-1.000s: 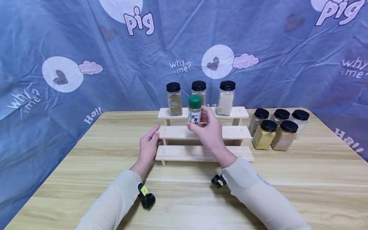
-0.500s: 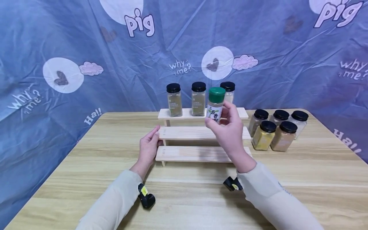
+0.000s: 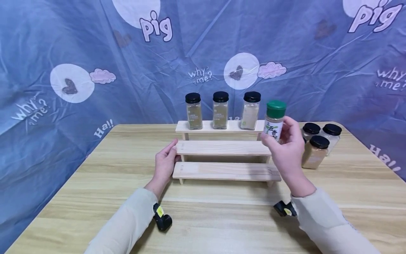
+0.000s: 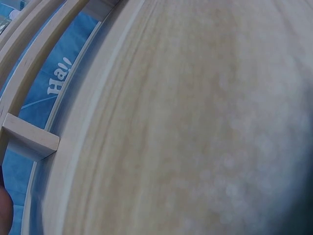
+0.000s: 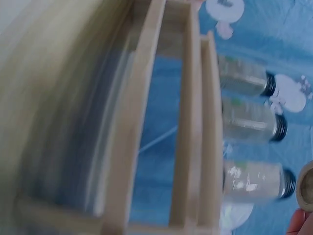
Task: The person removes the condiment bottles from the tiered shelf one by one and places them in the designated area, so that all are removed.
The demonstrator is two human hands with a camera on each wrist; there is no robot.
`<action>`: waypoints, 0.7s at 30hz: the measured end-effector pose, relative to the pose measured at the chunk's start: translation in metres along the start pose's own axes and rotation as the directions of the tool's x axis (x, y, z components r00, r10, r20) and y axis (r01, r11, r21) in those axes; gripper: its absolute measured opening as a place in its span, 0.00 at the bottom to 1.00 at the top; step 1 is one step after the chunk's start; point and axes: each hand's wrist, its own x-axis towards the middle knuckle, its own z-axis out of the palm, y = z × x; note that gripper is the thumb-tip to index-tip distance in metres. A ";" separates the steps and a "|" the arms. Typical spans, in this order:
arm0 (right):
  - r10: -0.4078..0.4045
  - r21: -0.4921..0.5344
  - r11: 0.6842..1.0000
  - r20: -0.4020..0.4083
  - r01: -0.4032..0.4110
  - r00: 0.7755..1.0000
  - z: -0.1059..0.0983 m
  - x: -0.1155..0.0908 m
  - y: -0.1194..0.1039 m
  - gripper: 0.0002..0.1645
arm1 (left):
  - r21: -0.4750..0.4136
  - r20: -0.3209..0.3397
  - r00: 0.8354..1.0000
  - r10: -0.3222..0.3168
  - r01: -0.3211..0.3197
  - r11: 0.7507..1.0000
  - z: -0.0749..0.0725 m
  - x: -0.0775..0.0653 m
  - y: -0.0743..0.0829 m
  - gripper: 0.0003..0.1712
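Observation:
My right hand holds a green-capped spice jar upright in the air, just right of the three-tier wooden rack. Thumb and fingers wrap its lower part; its white label carries Chinese characters. In the right wrist view, the jar's round base shows at the right edge, above a fingertip. My left hand grips the left end of the rack's middle tier. On the top tier stand two jars of brownish-green powder and one of pale powder, all black-lidded.
Several black-lidded spice jars stand on the wooden table right of the rack, partly hidden by the right hand. Behind the table hangs a blue printed cloth.
My right hand has carried the green-capped jar rightward from in front of the rack's top tier to past its right end. The left hand has stayed on the rack.

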 end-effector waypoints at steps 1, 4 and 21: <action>-0.004 -0.007 1.000 -0.011 0.004 1.000 -0.004 0.001 0.002 0.29 | 0.000 -0.004 1.000 -0.002 0.002 1.000 0.000 0.000 0.000 0.20; -0.006 -0.028 1.000 -0.038 0.005 0.999 -0.018 0.003 0.008 0.29 | -0.002 -0.008 1.000 -0.005 0.005 1.000 0.000 0.000 0.000 0.20; 0.034 -0.215 0.974 -0.145 -0.065 0.989 -0.097 0.014 0.034 0.29 | -0.005 0.000 1.000 -0.007 0.007 1.000 0.000 0.000 -0.001 0.20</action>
